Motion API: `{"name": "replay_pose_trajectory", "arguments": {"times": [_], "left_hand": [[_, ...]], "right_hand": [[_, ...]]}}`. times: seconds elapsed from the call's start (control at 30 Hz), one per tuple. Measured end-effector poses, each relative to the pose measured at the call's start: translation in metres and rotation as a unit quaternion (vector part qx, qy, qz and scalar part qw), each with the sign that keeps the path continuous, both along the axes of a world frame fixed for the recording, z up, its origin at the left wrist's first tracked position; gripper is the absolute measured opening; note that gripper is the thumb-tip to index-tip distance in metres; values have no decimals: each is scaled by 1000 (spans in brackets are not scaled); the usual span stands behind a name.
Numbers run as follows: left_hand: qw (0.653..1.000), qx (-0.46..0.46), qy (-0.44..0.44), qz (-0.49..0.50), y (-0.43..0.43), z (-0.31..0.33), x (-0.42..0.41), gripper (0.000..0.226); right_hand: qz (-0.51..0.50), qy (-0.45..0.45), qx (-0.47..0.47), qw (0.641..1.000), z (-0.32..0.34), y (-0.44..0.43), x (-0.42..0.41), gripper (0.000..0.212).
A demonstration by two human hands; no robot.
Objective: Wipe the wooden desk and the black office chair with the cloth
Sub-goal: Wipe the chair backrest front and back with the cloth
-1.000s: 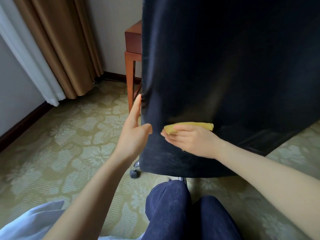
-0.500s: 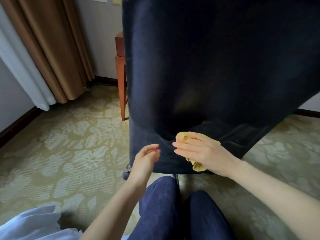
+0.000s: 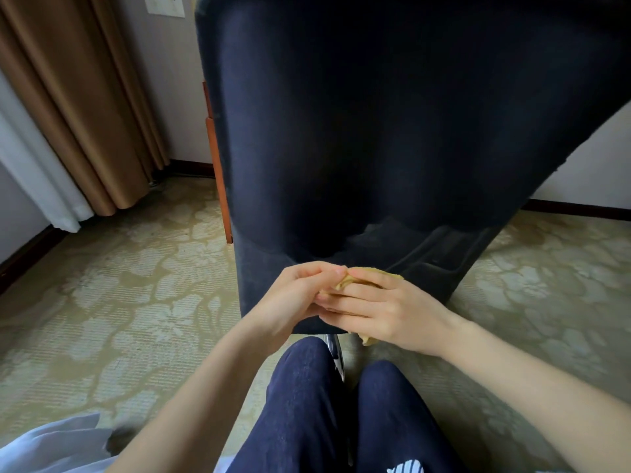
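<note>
The black office chair (image 3: 392,131) fills the middle of the view, its back towards me. A yellow cloth (image 3: 345,282) is bunched at the chair's lower edge. My right hand (image 3: 382,308) holds the cloth, fingers curled over it against the chair. My left hand (image 3: 300,295) meets it from the left and pinches the cloth's upper corner with fingertips. Most of the cloth is hidden under my hands; a small end pokes out below my right palm. Only one leg of the wooden desk (image 3: 218,179) shows behind the chair's left edge.
Brown curtains (image 3: 85,107) and a white sheer hang at the left. Patterned beige carpet (image 3: 112,302) covers the floor. My knees in dark blue trousers (image 3: 307,404) are just below the chair. A chrome chair base part (image 3: 336,353) shows between them.
My left hand left the chair's left edge and came right to meet my right hand on the cloth. My right hand slid the cloth down to the chair's lower edge.
</note>
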State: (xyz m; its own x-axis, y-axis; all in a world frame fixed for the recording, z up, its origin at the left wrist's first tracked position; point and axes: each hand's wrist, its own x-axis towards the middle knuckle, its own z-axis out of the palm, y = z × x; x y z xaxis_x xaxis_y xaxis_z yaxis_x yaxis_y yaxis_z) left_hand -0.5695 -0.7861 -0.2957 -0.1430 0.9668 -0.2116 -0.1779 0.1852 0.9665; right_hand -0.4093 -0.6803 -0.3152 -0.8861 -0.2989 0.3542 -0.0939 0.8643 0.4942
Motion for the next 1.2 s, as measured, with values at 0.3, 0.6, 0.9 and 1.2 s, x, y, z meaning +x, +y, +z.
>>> {"name": "replay_pose_trajectory", "arguments": {"times": [0.3,0.6,0.9,1.2], "left_hand": [[992,-61,40,103,11,4,3,17],[972,31,190,133,22,-4,5,23],[948,60,311,-37,6,-18,33,16],[967,112,223,57,9,-14,28,41]], "right_hand": [[-127,21,-153,980,-31,-34,0,45],[-213,378,-892,128,-30,-68,-36,38],[-162,390,-903,-76,-19,-52,-37,44],[-54,580,-811,-49,24,-9,-5,34]]}}
